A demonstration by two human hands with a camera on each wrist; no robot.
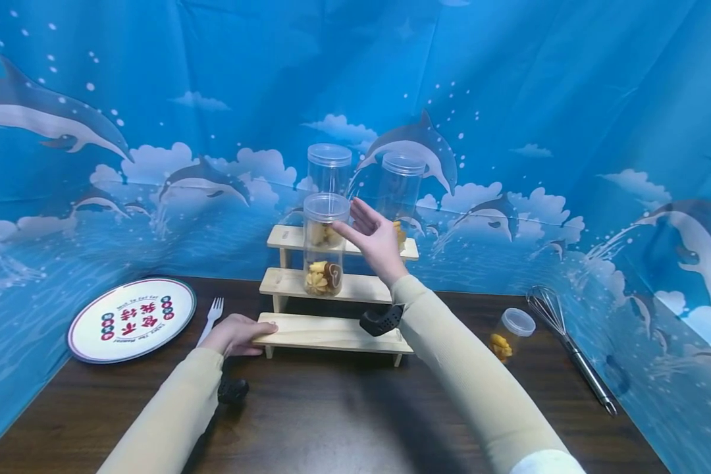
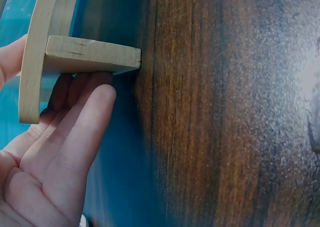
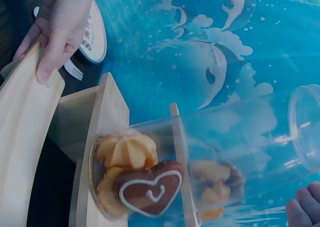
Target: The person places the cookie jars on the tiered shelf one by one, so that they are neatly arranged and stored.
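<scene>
My left hand (image 1: 234, 334) grips the left end of the lowest step of a three-step wooden stand (image 1: 326, 331), thumb on top and fingers underneath beside the leg. A clear lidded jar (image 1: 324, 247) stands on the middle step, holding yellow cookies and a brown heart-shaped cookie (image 3: 150, 188) with white icing. Beside that jar my right hand (image 1: 378, 240) is raised with thumb and fingers spread; the thumb overlaps the jar in the head view. In the right wrist view its fingertips (image 3: 305, 207) show apart from the jar, near the lid.
On the top step stand two more jars of cookies, a left jar (image 1: 329, 172) and a right jar (image 1: 401, 181). A smaller jar (image 1: 506, 332) and a whisk (image 1: 569, 345) lie at the right. To the left are a plate (image 1: 133, 319) and a white fork (image 1: 211, 319). A dolphin-print curtain hangs behind.
</scene>
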